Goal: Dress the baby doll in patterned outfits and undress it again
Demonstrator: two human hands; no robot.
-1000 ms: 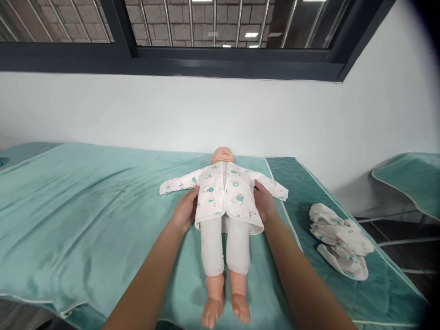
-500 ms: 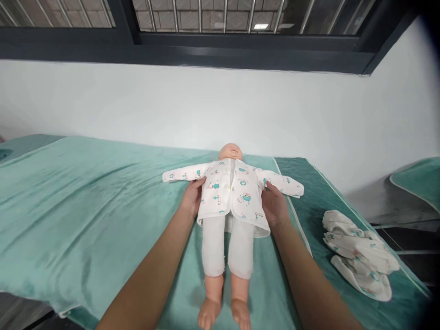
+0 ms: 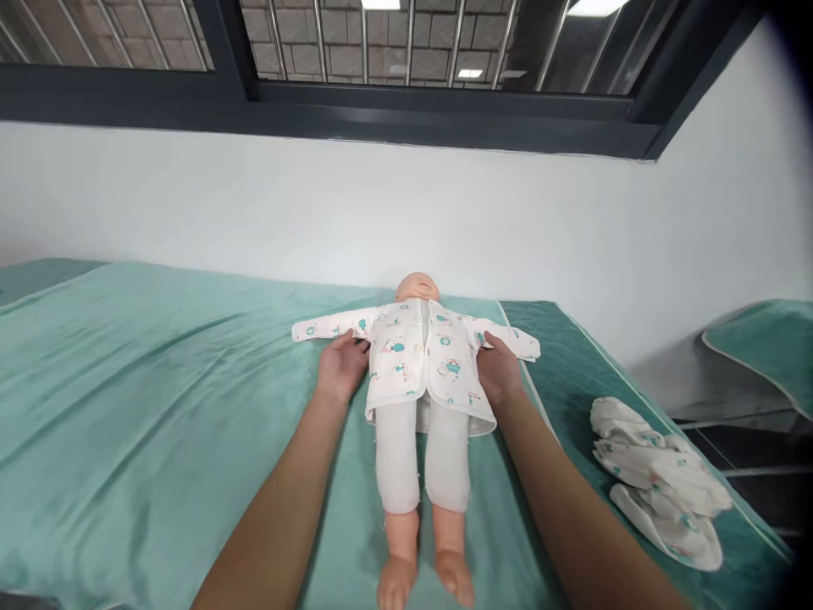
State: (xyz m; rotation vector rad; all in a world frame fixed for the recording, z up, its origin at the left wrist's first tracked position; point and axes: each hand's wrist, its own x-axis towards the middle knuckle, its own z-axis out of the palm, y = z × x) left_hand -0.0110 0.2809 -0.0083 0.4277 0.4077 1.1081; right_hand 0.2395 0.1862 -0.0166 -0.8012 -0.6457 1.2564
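A baby doll (image 3: 401,542) lies on its back, feet toward me, dressed in a white printed jacket (image 3: 400,364) and white trousers (image 3: 397,466). Both jacket sleeves stretch out sideways. My left hand (image 3: 341,366) is palm up beside the jacket, below the sleeve on the left, with its thumb and fingers apart and its fingertips at the jacket's edge. On the other side, my right hand (image 3: 500,371) grips the doll's side under the sleeve. Its thumb shows at the front; the other fingers are hidden behind the jacket.
A crumpled white printed cloth (image 3: 664,483) lies to the right on a darker green part of the bed cover (image 3: 190,407). Behind the bed rises a white wall (image 3: 254,203) under a dark window frame (image 3: 381,119). Another green-covered surface (image 3: 768,339) stands at the far right.
My left hand has eased leftward off the jacket's side and turned its palm up. My right hand stays at the doll's other side. The camera view has tilted up slightly.
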